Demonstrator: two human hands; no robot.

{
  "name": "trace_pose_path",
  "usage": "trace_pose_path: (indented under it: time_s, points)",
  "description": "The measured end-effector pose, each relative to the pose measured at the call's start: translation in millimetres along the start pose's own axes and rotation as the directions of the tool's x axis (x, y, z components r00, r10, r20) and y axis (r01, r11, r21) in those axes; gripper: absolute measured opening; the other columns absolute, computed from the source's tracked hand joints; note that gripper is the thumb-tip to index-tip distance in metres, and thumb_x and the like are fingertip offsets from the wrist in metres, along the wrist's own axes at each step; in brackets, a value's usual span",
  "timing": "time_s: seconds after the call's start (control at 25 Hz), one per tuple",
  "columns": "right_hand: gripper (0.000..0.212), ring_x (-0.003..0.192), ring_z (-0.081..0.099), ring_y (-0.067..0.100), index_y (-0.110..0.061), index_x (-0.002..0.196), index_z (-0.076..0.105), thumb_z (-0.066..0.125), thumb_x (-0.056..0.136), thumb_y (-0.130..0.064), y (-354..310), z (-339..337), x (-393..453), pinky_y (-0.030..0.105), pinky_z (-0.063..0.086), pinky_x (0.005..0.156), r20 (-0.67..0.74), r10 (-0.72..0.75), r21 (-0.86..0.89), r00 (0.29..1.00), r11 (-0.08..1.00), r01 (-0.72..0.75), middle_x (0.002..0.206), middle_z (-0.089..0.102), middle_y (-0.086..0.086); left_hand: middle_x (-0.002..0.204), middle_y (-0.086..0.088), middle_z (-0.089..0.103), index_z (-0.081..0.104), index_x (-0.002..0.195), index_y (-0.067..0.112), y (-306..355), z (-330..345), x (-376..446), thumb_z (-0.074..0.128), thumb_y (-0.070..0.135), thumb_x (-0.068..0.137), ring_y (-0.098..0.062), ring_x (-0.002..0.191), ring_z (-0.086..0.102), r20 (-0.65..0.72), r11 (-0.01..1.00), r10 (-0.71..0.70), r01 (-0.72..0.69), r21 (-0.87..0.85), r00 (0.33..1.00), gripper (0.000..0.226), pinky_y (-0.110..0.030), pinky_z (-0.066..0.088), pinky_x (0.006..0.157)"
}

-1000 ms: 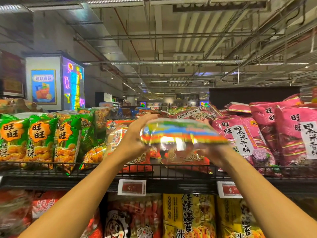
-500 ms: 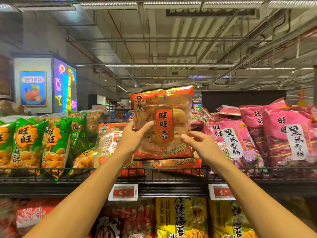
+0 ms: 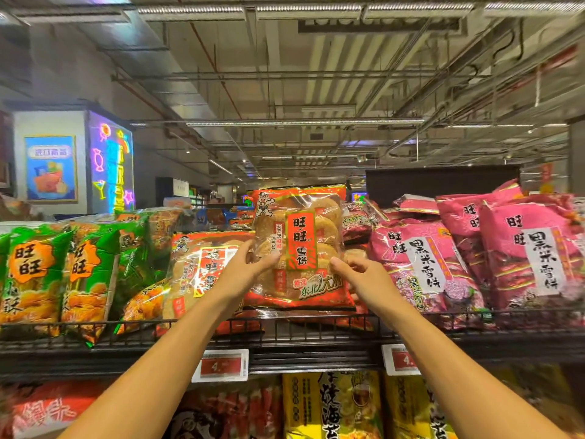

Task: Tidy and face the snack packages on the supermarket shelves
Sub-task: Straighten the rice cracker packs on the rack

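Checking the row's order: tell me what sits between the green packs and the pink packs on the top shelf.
In the head view, red rice-cracker bags sit between the green packs and pink packs; both hands hold one upright.

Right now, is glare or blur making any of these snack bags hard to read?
Head view: the red clear-window rice cracker bag reads sharply despite small glints; the red bags on the lower shelf at the frame's bottom left are blurred; wide-angle distortion bends the edges.
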State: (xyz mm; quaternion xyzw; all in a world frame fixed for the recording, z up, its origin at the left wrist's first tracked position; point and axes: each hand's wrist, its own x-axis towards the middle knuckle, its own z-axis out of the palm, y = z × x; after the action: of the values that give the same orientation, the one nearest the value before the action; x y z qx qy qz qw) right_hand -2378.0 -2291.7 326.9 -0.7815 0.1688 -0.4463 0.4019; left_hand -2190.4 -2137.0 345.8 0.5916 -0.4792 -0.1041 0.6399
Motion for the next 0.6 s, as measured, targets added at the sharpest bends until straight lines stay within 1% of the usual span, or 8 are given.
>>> trace_pose_path:
  time_s: [0.08, 0.12, 0.24, 0.36, 0.44, 0.48, 0.52, 0.6]
  points:
    - [0.039, 0.070, 0.059, 0.012, -0.013, 0.087, 0.075, 0.063, 0.091, -0.050, 2.7, -0.8, 2.2, 0.030, 0.045, 0.067, -0.008, -0.012, -0.018, 1.000, 1.000, 0.012, 0.078, 0.069, -0.007, 0.148, -0.002, 0.039, 0.023, 0.154, 0.024, -8.5, -4.1, 0.8, 0.079, 0.045, 0.066, -0.023, 0.137, 0.039, 0.063, 1.000, -0.014, 0.015, -0.019, 0.998, 0.107, -0.036, 0.035, 0.103]
    - [0.040, 0.080, 0.064, 0.018, -0.013, 0.088, 0.075, 0.063, 0.091, -0.051, 3.9, -0.6, 3.1, 0.037, 0.050, 0.076, -0.006, -0.010, -0.024, 1.000, 1.000, 0.010, 0.087, 0.072, -0.001, 0.138, 0.004, 0.043, 0.028, 0.151, 0.028, -11.7, -5.6, 0.1, 0.080, 0.040, 0.067, -0.018, 0.131, 0.045, 0.073, 1.000, -0.016, 0.017, -0.012, 0.997, 0.099, -0.030, 0.038, 0.100]
    - [0.038, 0.098, 0.067, 0.025, -0.010, 0.091, 0.075, 0.065, 0.091, -0.047, 9.2, 2.6, 6.3, 0.049, 0.050, 0.096, -0.016, -0.005, -0.011, 1.000, 1.000, 0.005, 0.098, 0.074, 0.007, 0.113, 0.018, 0.057, 0.052, 0.112, 0.045, -17.2, -5.9, -0.6, 0.079, 0.028, 0.078, 0.008, 0.090, 0.065, 0.056, 1.000, 0.012, -0.012, 0.000, 0.998, 0.047, -0.007, 0.049, 0.067]
    - [0.033, 0.104, 0.065, 0.022, -0.014, 0.108, 0.071, 0.069, 0.090, -0.042, 15.2, 6.8, 9.9, 0.047, 0.049, 0.100, -0.058, -0.006, 0.001, 0.998, 1.000, 0.006, 0.108, 0.071, 0.006, 0.105, 0.017, 0.059, 0.048, 0.101, 0.053, -18.2, -3.6, -0.9, 0.074, 0.023, 0.085, 0.013, 0.080, 0.065, 0.019, 0.996, 0.052, -0.053, 0.072, 0.998, 0.043, -0.002, 0.046, 0.055]
    - [0.044, 0.110, 0.062, 0.019, -0.019, 0.127, 0.062, 0.070, 0.090, -0.040, 18.5, 8.5, 10.0, 0.045, 0.048, 0.102, -0.075, 0.008, -0.011, 0.997, 1.000, -0.009, 0.119, 0.066, 0.005, 0.104, 0.023, 0.053, 0.041, 0.112, 0.058, -19.1, -0.8, -3.6, 0.073, 0.026, 0.087, 0.017, 0.083, 0.062, -0.002, 0.985, 0.093, -0.092, 0.149, 0.996, 0.052, -0.002, 0.046, 0.060]
    - [0.048, 0.112, 0.061, 0.019, -0.021, 0.132, 0.060, 0.070, 0.090, -0.041, 20.4, 8.5, 10.7, 0.045, 0.048, 0.103, -0.075, 0.010, -0.022, 0.997, 1.000, -0.011, 0.122, 0.065, 0.004, 0.108, 0.025, 0.052, 0.036, 0.126, 0.057, -21.1, 0.7, -5.3, 0.072, 0.029, 0.087, 0.016, 0.090, 0.060, 0.005, 0.978, 0.115, -0.114, 0.177, 0.993, 0.060, -0.005, 0.048, 0.068]
    - [0.050, 0.113, 0.060, 0.018, -0.023, 0.134, 0.059, 0.070, 0.090, -0.042, 22.3, 8.3, 11.0, 0.044, 0.048, 0.103, -0.074, 0.008, -0.037, 0.997, 0.999, -0.010, 0.124, 0.063, 0.002, 0.116, 0.023, 0.052, 0.030, 0.140, 0.052, -24.4, 1.6, -6.4, 0.071, 0.032, 0.087, 0.010, 0.102, 0.058, 0.011, 0.972, 0.131, -0.130, 0.197, 0.991, 0.070, -0.012, 0.051, 0.080]
    - [0.051, 0.113, 0.060, 0.017, -0.025, 0.134, 0.059, 0.069, 0.089, -0.045, 25.1, 8.1, 10.1, 0.041, 0.048, 0.102, -0.073, -0.004, -0.073, 0.997, 0.997, -0.001, 0.126, 0.062, -0.003, 0.135, 0.013, 0.053, 0.024, 0.151, 0.039, -29.2, 3.8, -7.4, 0.070, 0.033, 0.088, -0.009, 0.124, 0.054, 0.012, 0.962, 0.162, -0.161, 0.221, 0.987, 0.078, -0.036, 0.051, 0.099]
